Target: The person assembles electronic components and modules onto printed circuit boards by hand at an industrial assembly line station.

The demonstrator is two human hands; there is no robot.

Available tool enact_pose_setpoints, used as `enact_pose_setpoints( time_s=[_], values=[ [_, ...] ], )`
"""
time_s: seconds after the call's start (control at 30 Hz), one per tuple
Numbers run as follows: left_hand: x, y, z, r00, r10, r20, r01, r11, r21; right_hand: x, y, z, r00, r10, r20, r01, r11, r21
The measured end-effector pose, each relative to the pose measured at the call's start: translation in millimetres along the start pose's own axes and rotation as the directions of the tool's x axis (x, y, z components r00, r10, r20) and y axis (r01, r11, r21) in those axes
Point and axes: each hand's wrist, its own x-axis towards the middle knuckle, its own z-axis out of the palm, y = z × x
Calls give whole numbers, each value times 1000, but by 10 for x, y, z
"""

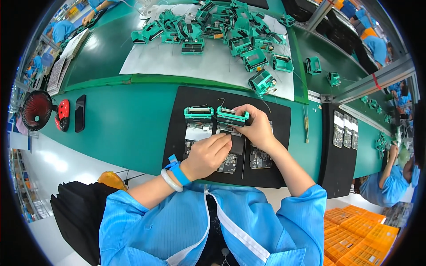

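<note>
Crates (pixel 377 239) (contents unclear) stand nearby; right hand (pixel 257 127) pinches green housing (pixel 231 117), left hand's (pixel 206 155) grip hidden.

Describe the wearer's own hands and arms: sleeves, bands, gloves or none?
Left hand and right hand are both ungloved. Loose light-blue sleeves end near the elbows. Left wrist: blue strap with a projecting blue tab, plus a rounded whitish bangle. Right wrist: no band visible.
</note>
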Motion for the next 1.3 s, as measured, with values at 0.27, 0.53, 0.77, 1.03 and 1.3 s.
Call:
enact_pose_setpoints(
  time_s=[0.27, 0.53, 0.77, 1.03, 1.3],
  values=[
    [49, 36, 27, 1000, -6, -18, 6, 1000, 25, -13, 9, -20, 998, 46, 43, -47, 999, 13],
    [75, 11, 29, 1000, 7, 7, -7, 998, 60, 3, -39, -38, 993, 72, 97, -70, 997, -27],
    [80, 13, 14, 999, 17, 30, -19, 997, 69, -3, -26, -8, 1000, -4, 2, 4, 1000, -11],
    [71, 16, 23, 999, 10, 37, -12, 997, 71, 17, -63, -14, 998, 70, 2, -70, 996, 55],
    [82, 26, 33, 1000, -5, 26, 4, 998, 57, 16, -30, -15, 1000, -15, 14, 15, 1000, 14]
  ],
)
